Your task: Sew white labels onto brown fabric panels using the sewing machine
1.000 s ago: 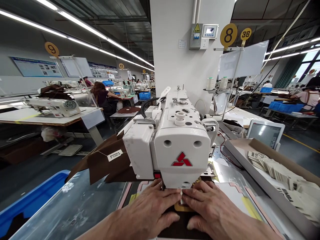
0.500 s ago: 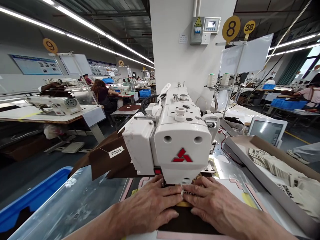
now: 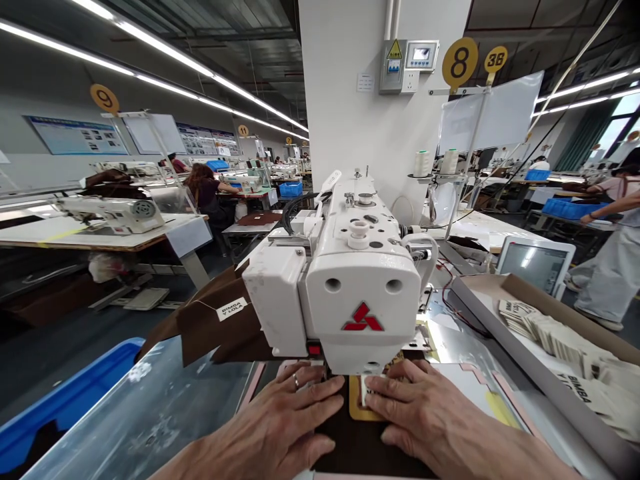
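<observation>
My left hand (image 3: pixel 295 417) lies flat on a brown fabric piece (image 3: pixel 357 453), fingers stretched out and a ring on one of them. My right hand (image 3: pixel 425 407) also lies flat, its fingertips over a small white label (image 3: pixel 364 387). The label sits within a yellow metal frame (image 3: pixel 356 408) on the fabric. Right above both hands is the head of a white sewing machine (image 3: pixel 363 320) with a red emblem; it hides the needle area. Another brown fabric piece (image 3: pixel 200 333), bearing a printed white label (image 3: pixel 232 309), hangs out to the machine's left.
A cardboard box (image 3: pixel 530 373) on the right contains many white labels (image 3: pixel 555 333). Behind it stands a tablet-like screen (image 3: pixel 535 263). At lower left is a blue bin (image 3: pixel 75 393). A person in light trousers (image 3: pixel 610 260) stands at far right; another person (image 3: pixel 207 193) sits back left.
My left hand has shifted left, away from the label, uncovering more of the yellow frame and fabric. My right hand stays by the label. A person has come into view at right.
</observation>
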Motion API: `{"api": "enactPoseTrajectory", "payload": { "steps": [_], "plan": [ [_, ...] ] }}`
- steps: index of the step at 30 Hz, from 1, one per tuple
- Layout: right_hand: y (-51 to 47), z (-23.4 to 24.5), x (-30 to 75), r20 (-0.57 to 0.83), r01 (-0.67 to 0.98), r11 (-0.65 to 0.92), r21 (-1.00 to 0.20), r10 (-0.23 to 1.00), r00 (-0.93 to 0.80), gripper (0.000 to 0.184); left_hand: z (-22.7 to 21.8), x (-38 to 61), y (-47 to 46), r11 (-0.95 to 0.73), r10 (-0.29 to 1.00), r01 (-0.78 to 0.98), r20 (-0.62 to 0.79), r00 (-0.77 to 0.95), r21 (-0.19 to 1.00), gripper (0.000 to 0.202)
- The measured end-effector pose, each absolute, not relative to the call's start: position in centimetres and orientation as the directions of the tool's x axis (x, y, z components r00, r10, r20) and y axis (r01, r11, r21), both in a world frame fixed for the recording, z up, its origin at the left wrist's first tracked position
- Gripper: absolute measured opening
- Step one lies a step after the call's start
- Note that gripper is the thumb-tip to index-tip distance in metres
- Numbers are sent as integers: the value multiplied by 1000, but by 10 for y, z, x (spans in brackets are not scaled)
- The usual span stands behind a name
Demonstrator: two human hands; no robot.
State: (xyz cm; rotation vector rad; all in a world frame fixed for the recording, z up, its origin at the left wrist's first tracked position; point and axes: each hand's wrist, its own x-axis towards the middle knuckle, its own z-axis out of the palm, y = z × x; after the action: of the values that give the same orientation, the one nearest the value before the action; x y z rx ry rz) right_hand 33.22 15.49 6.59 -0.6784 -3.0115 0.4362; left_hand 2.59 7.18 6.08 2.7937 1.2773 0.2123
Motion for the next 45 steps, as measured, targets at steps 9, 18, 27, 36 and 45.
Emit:
{"api": "enactPoseTrajectory", "payload": {
  "steps": [9, 18, 27, 36, 45],
  "plan": [
    [152, 68, 328, 96, 376, 896, -235, 406, -909, 34, 59, 25, 73, -625, 781, 762, 125, 612, 173, 51],
    [151, 65, 331, 162, 361, 905, -224, 400, -902, 40, 66, 27, 73, -616, 787, 765, 102, 608, 189, 49],
    [148, 71, 323, -58, 480, 841, -251, 482, -874, 42, 62, 27, 70, -632, 775, 761, 128, 619, 144, 48],
    [149, 65, 328, -37, 466, 845, -261, 474, -880, 43, 70, 28, 72, -598, 797, 769, 65, 601, 228, 49],
    [147, 57, 333, 66, 415, 881, -229, 439, -896, 41, 73, 28, 70, -618, 779, 751, 57, 624, 232, 51]
  ]
}}
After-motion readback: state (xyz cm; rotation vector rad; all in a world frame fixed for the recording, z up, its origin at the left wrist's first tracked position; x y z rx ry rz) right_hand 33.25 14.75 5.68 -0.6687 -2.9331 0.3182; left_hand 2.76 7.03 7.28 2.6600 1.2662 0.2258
